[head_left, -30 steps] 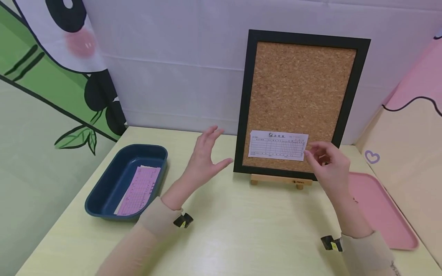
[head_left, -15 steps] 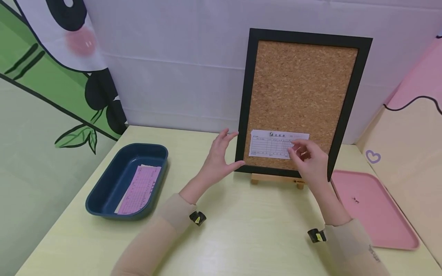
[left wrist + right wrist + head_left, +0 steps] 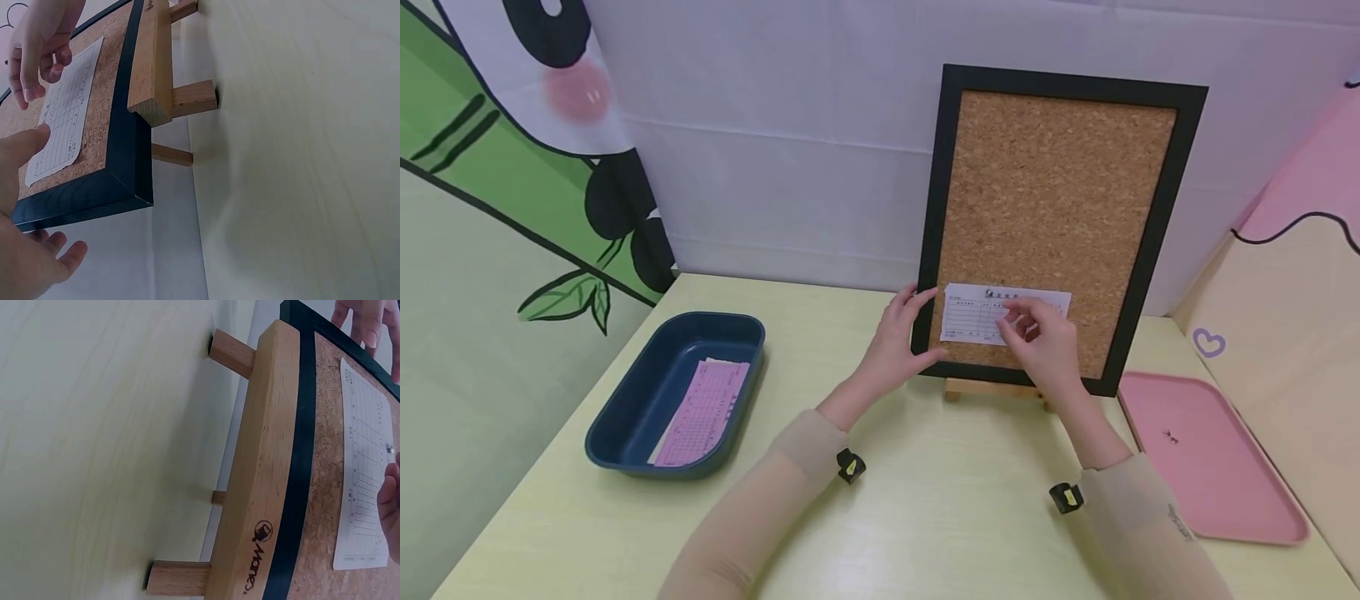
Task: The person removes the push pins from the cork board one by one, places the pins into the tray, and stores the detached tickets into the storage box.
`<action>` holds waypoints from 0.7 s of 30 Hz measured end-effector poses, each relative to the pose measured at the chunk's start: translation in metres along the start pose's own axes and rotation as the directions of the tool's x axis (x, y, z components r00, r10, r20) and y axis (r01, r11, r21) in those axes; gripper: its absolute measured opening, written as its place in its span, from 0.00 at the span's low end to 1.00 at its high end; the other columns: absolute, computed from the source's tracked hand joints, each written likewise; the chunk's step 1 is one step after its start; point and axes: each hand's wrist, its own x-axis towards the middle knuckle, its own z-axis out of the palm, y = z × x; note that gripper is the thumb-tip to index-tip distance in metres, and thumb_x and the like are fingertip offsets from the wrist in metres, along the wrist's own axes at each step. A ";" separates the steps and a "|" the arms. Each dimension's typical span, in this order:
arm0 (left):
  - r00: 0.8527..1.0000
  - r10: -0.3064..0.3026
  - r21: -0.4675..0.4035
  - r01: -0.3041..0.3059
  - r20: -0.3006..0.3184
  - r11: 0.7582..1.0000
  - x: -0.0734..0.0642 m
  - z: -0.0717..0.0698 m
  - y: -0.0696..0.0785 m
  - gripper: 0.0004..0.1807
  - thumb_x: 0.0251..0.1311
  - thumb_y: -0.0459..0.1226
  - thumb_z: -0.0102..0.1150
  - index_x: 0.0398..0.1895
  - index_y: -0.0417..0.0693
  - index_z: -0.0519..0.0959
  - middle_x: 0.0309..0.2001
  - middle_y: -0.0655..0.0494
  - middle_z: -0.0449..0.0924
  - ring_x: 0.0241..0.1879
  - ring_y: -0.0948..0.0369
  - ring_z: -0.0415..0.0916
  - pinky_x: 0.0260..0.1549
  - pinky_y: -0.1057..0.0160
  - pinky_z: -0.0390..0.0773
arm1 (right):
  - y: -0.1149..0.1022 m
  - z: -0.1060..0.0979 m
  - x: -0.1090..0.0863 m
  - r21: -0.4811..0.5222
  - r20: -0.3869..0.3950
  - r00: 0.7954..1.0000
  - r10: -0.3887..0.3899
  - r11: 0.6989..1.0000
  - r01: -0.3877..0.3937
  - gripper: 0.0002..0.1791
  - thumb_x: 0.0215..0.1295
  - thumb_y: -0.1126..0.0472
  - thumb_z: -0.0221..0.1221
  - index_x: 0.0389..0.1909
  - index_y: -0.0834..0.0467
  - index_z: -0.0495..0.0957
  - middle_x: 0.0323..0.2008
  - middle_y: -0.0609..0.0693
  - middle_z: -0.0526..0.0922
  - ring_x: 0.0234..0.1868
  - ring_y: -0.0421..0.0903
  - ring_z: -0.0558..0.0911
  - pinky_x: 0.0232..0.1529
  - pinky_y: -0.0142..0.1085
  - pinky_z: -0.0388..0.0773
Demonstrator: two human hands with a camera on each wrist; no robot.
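Observation:
A slip of white paper [image 3: 962,315] printed with a grid lies against the lower part of a black-framed cork board [image 3: 1052,192]. A small shiny pin [image 3: 989,293] shows at the paper's top edge. My left hand [image 3: 891,346] is at the board's lower left side, thumb in front and the other fingers spread behind the frame [image 3: 81,200]. In front of the paper is my right hand [image 3: 1045,342], fingers loosely bent, with nothing seen between them in the left wrist view. It covers the paper's right part.
The board rests on a small wooden easel [image 3: 992,388]. To the left stands a blue tray [image 3: 625,408] holding pink and white slips [image 3: 703,412]. A pink tray [image 3: 1232,475] with tiny dark items [image 3: 1171,436] lies at the right, on the pale table [image 3: 917,517].
Leftward across the paper came my right hand, from its right edge to its middle. My left hand moved right, from beside the board to its left edge. The paper stays in place.

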 end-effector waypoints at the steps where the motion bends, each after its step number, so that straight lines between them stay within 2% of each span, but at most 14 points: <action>1: 1.000 -0.004 -0.004 0.004 0.004 1.000 0.001 0.001 0.001 0.46 0.50 0.43 0.70 0.70 0.62 0.55 0.73 0.48 0.45 0.70 0.48 0.49 0.60 0.44 0.64 | 0.001 0.002 0.001 -0.002 -0.001 1.000 -0.007 1.000 0.007 0.12 0.57 0.63 0.65 0.42 0.60 0.80 0.30 0.50 0.80 0.26 0.40 0.74 0.26 0.24 0.71; 4: 1.000 -0.011 0.000 0.011 0.012 1.000 0.005 0.003 0.002 0.46 0.50 0.42 0.70 0.70 0.63 0.54 0.73 0.46 0.45 0.70 0.48 0.49 0.60 0.44 0.64 | 0.003 0.006 0.006 -0.001 -0.001 1.000 -0.020 1.000 0.020 0.12 0.57 0.64 0.65 0.42 0.60 0.80 0.29 0.51 0.80 0.25 0.41 0.74 0.25 0.24 0.70; 12: 1.000 -0.009 0.018 0.009 0.025 1.000 0.012 0.009 0.001 0.47 0.50 0.40 0.71 0.71 0.66 0.53 0.73 0.43 0.43 0.70 0.45 0.49 0.59 0.44 0.65 | 0.006 0.012 0.014 -0.001 0.020 1.000 0.012 1.000 -0.012 0.13 0.59 0.62 0.64 0.45 0.60 0.79 0.29 0.50 0.79 0.24 0.40 0.72 0.24 0.23 0.67; 21: 1.000 0.012 0.081 -0.012 -0.002 0.997 0.014 0.015 -0.005 0.46 0.51 0.36 0.69 0.70 0.65 0.53 0.72 0.42 0.44 0.69 0.44 0.52 0.59 0.45 0.66 | 0.007 0.013 0.020 -0.002 0.003 1.000 0.004 1.000 -0.004 0.11 0.57 0.65 0.64 0.42 0.60 0.79 0.26 0.51 0.78 0.21 0.41 0.73 0.22 0.22 0.66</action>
